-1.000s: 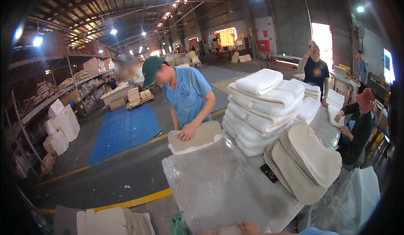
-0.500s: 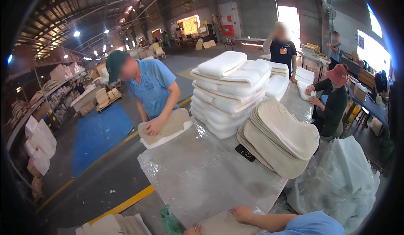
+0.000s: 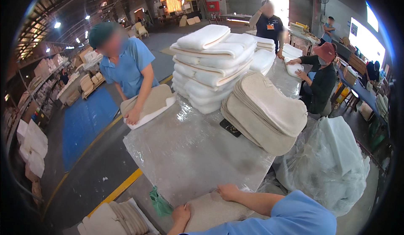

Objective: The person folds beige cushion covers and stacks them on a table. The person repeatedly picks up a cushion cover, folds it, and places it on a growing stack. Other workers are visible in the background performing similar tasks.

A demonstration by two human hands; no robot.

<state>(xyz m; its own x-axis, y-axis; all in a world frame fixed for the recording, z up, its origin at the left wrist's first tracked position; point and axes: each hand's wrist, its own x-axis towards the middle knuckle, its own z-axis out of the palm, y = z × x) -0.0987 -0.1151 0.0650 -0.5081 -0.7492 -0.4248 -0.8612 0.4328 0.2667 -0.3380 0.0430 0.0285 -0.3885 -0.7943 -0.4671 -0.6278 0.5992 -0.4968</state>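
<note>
At the near edge of the worktop (image 3: 185,159), a beige pad (image 3: 213,213) is being held from two sides, apparently so that it is being kept flat. Its left edge is being gripped by the curled left hand (image 3: 182,213), its far edge being pinched by the right hand (image 3: 228,192); its near part is being hidden by a blue sleeve (image 3: 301,214). Just outside the near left corner, space is being taken up by a green plastic bag (image 3: 159,202) and a beige pile (image 3: 118,219). Beyond the right edge, passage is being narrowed by a plastic-wrapped white bundle (image 3: 330,163). Along that edge, a dark flat object (image 3: 229,127) is being partly covered by a beige stack (image 3: 269,113). Behind it, reach is being blocked by a tall white stack (image 3: 210,68), its folded pieces being laid flat, probably for steadiness. Near the left corner, another pad (image 3: 153,100) is being pressed by a co-worker's hand (image 3: 133,116). Farther up the right edge, a white piece (image 3: 292,69) is being handled by a red-capped person (image 3: 322,77).
</note>
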